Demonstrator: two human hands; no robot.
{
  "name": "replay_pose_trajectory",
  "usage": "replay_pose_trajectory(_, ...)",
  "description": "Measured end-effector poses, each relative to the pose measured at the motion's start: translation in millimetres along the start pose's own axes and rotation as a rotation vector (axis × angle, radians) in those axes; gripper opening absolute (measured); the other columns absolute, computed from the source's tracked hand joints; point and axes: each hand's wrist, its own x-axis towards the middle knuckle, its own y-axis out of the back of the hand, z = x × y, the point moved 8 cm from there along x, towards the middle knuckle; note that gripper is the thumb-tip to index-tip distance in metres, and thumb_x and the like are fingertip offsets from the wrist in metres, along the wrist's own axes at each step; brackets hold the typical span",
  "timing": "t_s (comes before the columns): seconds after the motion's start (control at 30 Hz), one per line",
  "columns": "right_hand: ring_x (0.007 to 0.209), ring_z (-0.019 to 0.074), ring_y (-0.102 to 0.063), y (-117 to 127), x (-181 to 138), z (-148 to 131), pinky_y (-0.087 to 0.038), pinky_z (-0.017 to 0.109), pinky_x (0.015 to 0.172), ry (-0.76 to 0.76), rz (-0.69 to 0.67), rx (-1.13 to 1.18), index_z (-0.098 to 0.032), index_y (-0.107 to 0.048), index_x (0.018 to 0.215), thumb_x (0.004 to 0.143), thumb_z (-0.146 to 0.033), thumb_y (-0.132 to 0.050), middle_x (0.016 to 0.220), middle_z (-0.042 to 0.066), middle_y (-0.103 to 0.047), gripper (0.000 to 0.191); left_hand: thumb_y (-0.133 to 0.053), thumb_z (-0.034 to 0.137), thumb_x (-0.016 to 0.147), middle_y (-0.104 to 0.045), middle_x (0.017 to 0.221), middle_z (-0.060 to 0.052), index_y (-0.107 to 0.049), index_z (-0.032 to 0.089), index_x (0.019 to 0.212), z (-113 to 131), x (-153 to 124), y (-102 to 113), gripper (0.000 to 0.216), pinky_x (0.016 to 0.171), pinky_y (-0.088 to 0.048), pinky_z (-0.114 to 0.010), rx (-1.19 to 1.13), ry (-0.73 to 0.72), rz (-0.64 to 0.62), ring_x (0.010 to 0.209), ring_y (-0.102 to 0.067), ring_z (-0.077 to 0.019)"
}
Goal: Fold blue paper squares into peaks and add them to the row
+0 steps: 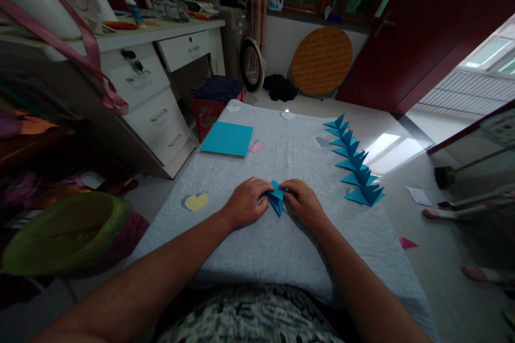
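A small folded piece of blue paper [277, 197] lies on the pale grey cloth-covered table [281, 246], pinched from both sides. My left hand [245, 202] grips its left edge with curled fingers. My right hand [302, 202] presses and holds its right edge. A stack of flat blue paper sheets [227, 139] rests at the far left of the table. Along the right side runs a row of several folded blue paper pieces [356, 163], nested point to point.
White desk with drawers [156, 96] stands at the left, cluttered on top. A red stool [213, 102] sits beyond the table. A green bag [64, 233] is at the near left. A round wooden board [322, 60] leans on the far wall.
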Motion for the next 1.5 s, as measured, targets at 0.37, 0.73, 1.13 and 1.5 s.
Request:
replay_pose_trajectory(0.37,0.074,0.0177,-0.063,-0.7,7.9,11.5,-0.047,0.030,0.071,-0.189,0.091,0.032,-0.021,-0.065,0.095,0.087,-0.024,-0.054,0.083,0.003,-0.069,0.014,-0.060,0.023,0.092,-0.066,0.086,-0.005,-0.068,0.018,0.083,-17.6,11.9,-1.6,0.013,0.085,-0.045,-0.036,0.146,0.193,0.010,0.089,-0.059,-0.0211)
replay_pose_trajectory(0.73,0.094,0.0224,-0.057,-1.2,-0.3,-12.3,-0.049,0.037,0.084,0.040,0.087,-0.122,-0.019,-0.071,0.101,0.091,-0.015,-0.049,0.102,0.010,-0.060,0.025,-0.066,0.032,0.089,-0.063,0.090,-0.005,-0.064,0.019,0.081,-23.3,10.1,-0.9,0.015,0.080,-0.040,-0.038,0.328,0.311,0.021,0.092,-0.055,-0.0249)
replay_pose_trajectory(1.13,0.100,0.0265,-0.052,-13.4,-8.1,-35.1,-0.047,0.044,0.094,0.154,-0.083,-0.408,-0.018,-0.072,0.110,0.086,-0.005,-0.048,0.118,0.011,-0.065,0.036,-0.066,0.027,0.090,-0.064,0.096,-0.004,-0.063,0.020,0.094,-13.0,9.4,3.9,0.009,0.084,-0.042,-0.037,0.335,0.210,0.049,0.094,-0.054,-0.0234)
replay_pose_trajectory(1.5,0.101,0.0271,-0.052,-17.3,-14.5,-39.6,-0.041,0.043,0.089,0.135,-0.121,-0.502,-0.025,-0.063,0.128,0.091,-0.017,-0.052,0.120,0.009,-0.065,0.039,-0.052,0.015,0.095,-0.066,0.105,-0.009,-0.063,0.017,0.110,14.3,-10.0,-15.6,0.019,0.080,-0.044,-0.040,0.599,-0.001,-0.140,0.098,-0.055,-0.0259)
